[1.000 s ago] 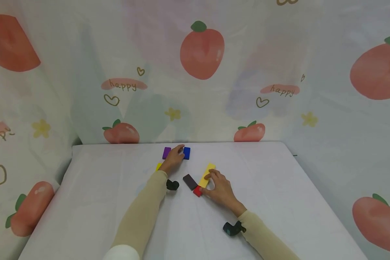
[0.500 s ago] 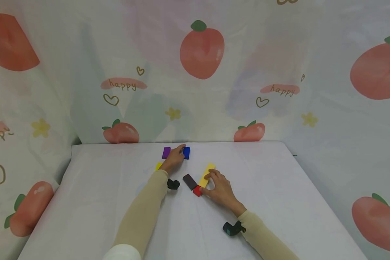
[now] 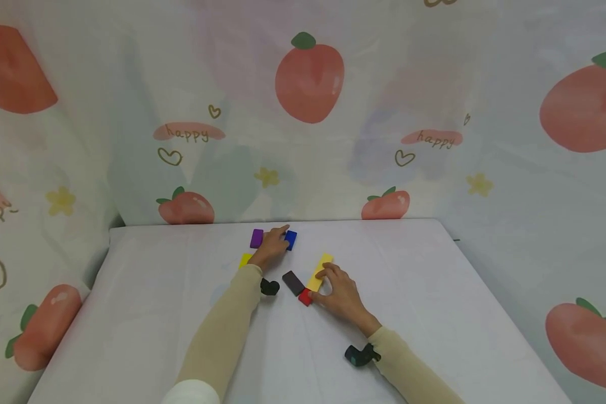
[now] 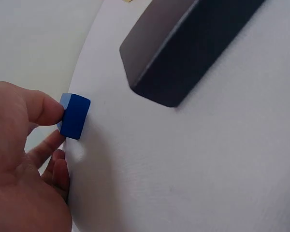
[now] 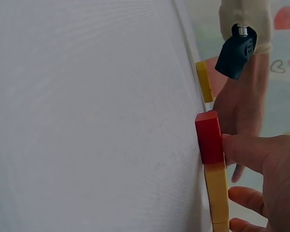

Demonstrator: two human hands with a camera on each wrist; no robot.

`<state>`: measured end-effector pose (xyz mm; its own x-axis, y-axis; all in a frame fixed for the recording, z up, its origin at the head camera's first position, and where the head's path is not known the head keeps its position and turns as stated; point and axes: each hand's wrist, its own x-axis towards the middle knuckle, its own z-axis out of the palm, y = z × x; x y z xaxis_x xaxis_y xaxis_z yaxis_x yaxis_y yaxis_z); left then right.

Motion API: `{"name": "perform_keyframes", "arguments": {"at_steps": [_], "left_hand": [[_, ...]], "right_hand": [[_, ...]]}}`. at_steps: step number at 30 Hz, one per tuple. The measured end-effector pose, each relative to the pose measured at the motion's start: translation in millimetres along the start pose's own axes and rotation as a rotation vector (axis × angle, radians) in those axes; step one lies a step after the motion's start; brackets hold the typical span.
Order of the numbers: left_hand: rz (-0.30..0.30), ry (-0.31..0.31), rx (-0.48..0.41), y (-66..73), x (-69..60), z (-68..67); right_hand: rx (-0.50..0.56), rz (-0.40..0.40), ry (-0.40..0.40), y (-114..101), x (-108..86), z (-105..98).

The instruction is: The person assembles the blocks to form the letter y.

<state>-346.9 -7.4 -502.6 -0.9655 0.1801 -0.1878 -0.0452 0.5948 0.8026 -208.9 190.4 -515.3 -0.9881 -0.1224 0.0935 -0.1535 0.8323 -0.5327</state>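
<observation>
Left hand (image 3: 271,247) thumbs a blue rectangular wooden-looking block (image 4: 77,117), grip unclear
Right hand (image 3: 342,294), loose-fingered, touches a red wooden-looking cuboid (image 5: 210,139); light pressure should avoid skewing it.

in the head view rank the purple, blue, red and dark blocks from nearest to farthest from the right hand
1. Red block: touched by the right hand.
2. Dark block: just left of the red one.
3. Blue block: farther back, touched by the left hand.
4. Purple block: at the back, left of the blue.
</observation>
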Motion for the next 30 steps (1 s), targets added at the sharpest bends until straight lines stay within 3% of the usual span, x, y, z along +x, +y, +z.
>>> {"name": "perform_keyframes", "arguments": {"at_steps": [9,21,26,30], "left_hand": [[-0.003,-0.029,0.144,-0.3,2.4,0.0],[-0.023,-0.048,0.036,5.5,-5.7,-7.6],[-0.004,-0.014,-0.029,0.6,-3.7,-6.1],[0.034,0.034,-0.03,-7.8,-2.0,-4.1]], "right_hand": [[-0.005,0.003,0.003,-1.2,1.1,-0.1],[-0.008,0.005,0.0,-0.9,0.7,-0.8],[-0.013,-0.003,0.0,0.2,1.1,-0.4],[-0.013,-0.007,-0.001,0.7,1.0,0.0]]}}
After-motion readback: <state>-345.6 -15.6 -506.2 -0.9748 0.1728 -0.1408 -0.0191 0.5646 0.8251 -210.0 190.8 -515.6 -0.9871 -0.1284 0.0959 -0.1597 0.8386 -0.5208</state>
